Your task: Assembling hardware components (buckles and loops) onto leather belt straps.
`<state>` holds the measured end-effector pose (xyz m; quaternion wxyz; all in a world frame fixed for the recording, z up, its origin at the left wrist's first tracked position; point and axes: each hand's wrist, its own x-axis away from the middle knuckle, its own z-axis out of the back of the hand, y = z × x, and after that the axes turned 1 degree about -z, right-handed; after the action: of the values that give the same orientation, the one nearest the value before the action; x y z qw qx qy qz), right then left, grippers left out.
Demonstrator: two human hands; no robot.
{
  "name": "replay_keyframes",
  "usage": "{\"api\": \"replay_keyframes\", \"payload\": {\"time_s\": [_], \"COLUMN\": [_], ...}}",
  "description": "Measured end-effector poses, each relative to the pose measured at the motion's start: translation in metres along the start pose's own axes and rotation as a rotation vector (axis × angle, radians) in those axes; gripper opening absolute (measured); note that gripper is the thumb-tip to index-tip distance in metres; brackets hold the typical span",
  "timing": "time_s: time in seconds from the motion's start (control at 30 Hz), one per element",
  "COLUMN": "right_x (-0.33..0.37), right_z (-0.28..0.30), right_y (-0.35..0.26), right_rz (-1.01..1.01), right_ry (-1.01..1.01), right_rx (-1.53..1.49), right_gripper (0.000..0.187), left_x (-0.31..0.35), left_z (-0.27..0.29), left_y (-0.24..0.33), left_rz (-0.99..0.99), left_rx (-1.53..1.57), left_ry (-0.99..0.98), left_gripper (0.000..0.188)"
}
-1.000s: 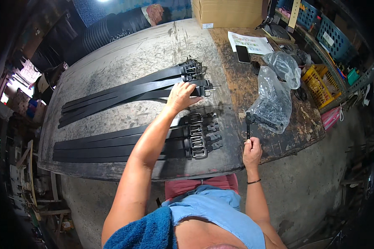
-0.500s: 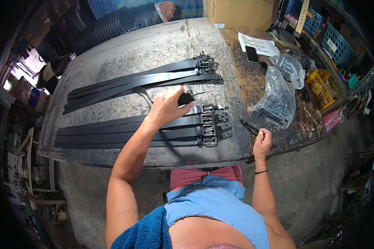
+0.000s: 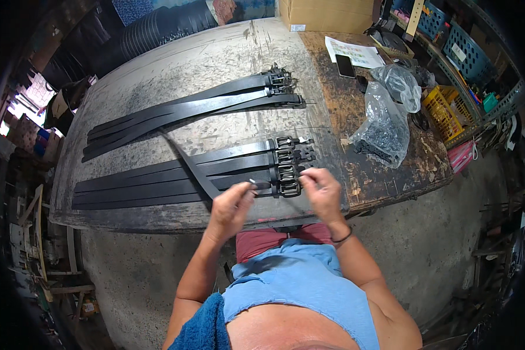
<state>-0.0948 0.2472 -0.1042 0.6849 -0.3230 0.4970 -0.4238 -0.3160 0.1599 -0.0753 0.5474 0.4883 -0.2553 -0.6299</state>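
My left hand (image 3: pixel 232 211) is closed on a black belt (image 3: pixel 193 169) near its buckle end. The strap trails up and left across the lower row of belts. Just right of it, my right hand (image 3: pixel 324 197) is pinched near the row's buckles; what its fingers hold is too small and dark to make out. Black belts (image 3: pixel 157 179) lie side by side beneath, their metal buckles (image 3: pixel 288 166) lined up at the right with black toothed pieces beside them. Farther back rests a looser group of black belts (image 3: pixel 186 107), buckles also to the right.
On the worn table (image 3: pixel 128 99), a clear plastic bag (image 3: pixel 385 125) with dark pieces lies at the right. Behind it are a phone (image 3: pixel 345 66), a printed sheet (image 3: pixel 359 53) and a cardboard box (image 3: pixel 332 14). A yellow basket (image 3: pixel 443 114) stands beyond the right edge.
My left hand has drawn the belt's buckle end down toward me. My right hand has come left from the table's right side, where it held a small black strip, to beside the buckles.
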Motion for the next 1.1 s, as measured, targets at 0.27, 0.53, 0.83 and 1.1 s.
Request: {"api": "replay_keyframes", "payload": {"time_s": [0.27,0.53,0.83,1.1], "right_x": [0.013,0.018,0.001,0.001], "right_z": [-0.021,-0.012,-0.005,-0.007], "right_y": [-0.039,-0.061,-0.05,-0.045], "right_rz": [0.122,0.205,-0.089,-0.185], "right_ry": [-0.34,-0.285,-0.244,-0.278], "right_rx": [-0.236,-0.24,-0.303,-0.422], "right_gripper": [0.024,0.047,0.01,0.013], "left_x": [0.011,0.008,-0.003,-0.012], "left_z": [-0.018,-0.01,-0.005,-0.012], "left_y": [0.043,0.032,0.043,0.046], "left_rz": [0.101,0.291,0.258,0.231], "left_rx": [-0.002,0.08,0.259,0.105], "left_ry": [-0.043,-0.043,-0.238,-0.189], "left_gripper": [0.027,0.022,0.031,0.025]}}
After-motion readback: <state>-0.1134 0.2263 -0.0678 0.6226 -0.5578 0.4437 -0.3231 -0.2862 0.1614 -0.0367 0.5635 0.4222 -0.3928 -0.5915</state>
